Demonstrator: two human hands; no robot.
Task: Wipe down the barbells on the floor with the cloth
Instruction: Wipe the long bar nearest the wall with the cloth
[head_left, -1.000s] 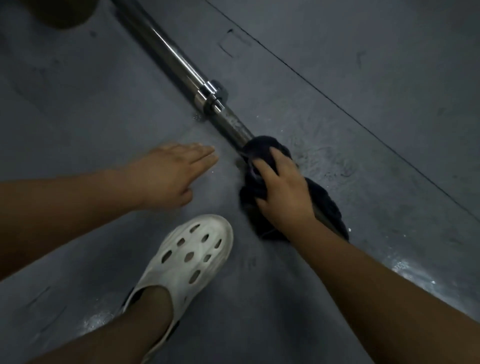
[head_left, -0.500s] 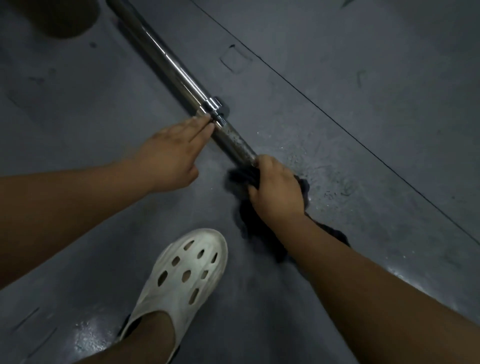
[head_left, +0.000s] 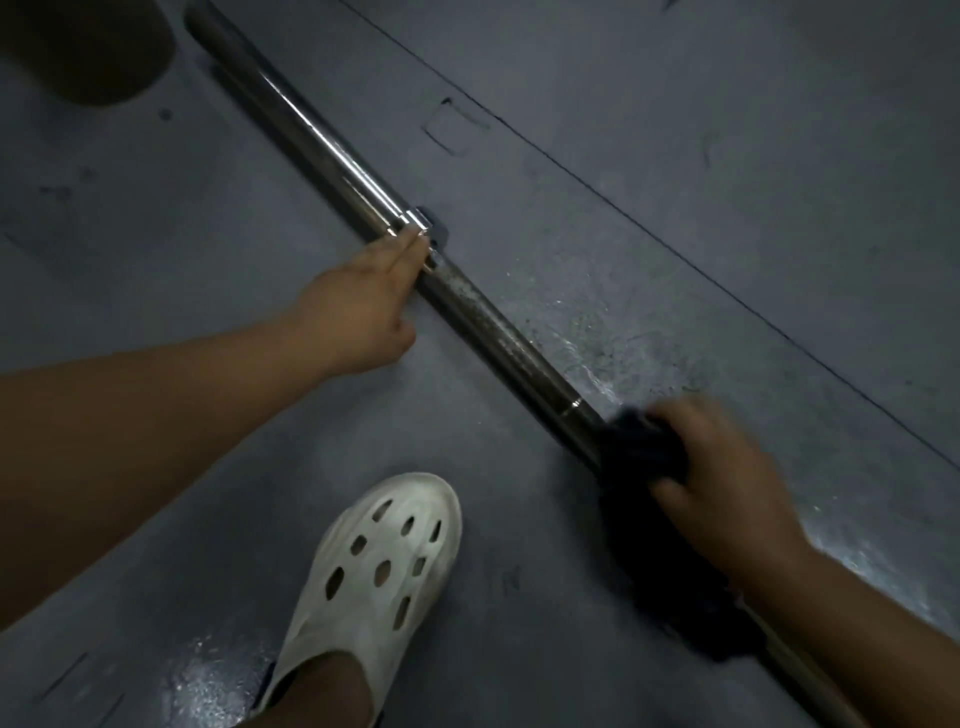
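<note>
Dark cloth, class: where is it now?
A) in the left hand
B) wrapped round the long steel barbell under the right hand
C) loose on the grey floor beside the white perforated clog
B: the right hand grips the dark cloth around the long steel barbell; the left hand holds no cloth.

Blurred right hand (head_left: 727, 488) — barbell (head_left: 498, 332) shaft hidden under cloth (head_left: 639, 452)

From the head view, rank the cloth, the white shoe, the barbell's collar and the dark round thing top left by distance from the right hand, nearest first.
1. Cloth: gripped in the right hand, on the barbell.
2. White shoe: on the floor, to that hand's left.
3. Collar: farther up the barbell, by the left hand.
4. Dark round thing: far top-left corner.
</note>
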